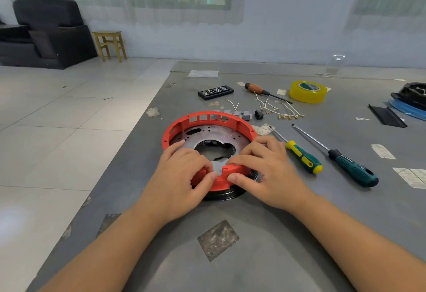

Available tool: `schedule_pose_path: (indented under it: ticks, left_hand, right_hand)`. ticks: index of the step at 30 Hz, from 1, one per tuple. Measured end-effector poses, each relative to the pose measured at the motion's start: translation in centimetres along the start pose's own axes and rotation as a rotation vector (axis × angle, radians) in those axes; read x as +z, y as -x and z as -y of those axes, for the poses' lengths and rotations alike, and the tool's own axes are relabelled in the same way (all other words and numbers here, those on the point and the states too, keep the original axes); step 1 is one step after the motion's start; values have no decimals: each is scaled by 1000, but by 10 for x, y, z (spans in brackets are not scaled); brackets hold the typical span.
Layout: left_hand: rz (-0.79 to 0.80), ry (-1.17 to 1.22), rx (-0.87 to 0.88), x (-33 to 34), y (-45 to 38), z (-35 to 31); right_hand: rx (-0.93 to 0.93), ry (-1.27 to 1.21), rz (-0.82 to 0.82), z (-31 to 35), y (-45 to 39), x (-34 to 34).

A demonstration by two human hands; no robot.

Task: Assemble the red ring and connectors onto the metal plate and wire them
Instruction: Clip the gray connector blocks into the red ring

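Center frame — my left hand (184,171) & right hand (265,167) both pinch the red ring's (207,118) near rim, thumbs outside, on the metal plate (207,133).

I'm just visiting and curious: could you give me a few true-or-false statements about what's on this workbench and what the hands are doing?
1. Both hands grip the red ring. True: left hand, right hand.
2. The wires are already connected. False: they lie loose behind the ring.
3. The yellow tape roll sits inside the ring. False: it lies far right on the table.
4. Two screwdrivers lie right of the ring. True.
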State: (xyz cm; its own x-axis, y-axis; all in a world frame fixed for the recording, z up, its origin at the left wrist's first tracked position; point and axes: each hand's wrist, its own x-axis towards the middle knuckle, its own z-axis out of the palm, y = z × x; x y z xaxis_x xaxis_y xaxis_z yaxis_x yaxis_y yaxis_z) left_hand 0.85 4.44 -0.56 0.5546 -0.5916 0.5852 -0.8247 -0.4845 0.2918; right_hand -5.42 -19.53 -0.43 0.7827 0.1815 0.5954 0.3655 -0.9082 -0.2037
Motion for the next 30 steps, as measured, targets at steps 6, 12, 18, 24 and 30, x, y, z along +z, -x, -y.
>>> schedule_pose_path:
  ticks: [6, 12, 18, 24, 30]
  left_hand:
    - [-44, -81, 0, 5, -1, 9]
    - [-81, -146, -42, 11, -11, 12]
    - [-110, -190, -64, 18, -15, 14]
    - [-182, -186, -18, 24, -14, 18]
    - [-205, -166, -2, 25, -13, 18]
  right_hand:
    - [-8, -5, 42, 4, -2, -4]
    - [343, -211, -114, -41, -56, -10]
    - [638, 184, 262, -127, -120, 12]
    - [633, 357, 460, -161, -149, 40]
    - [638, 404, 382, -160, -144, 52]
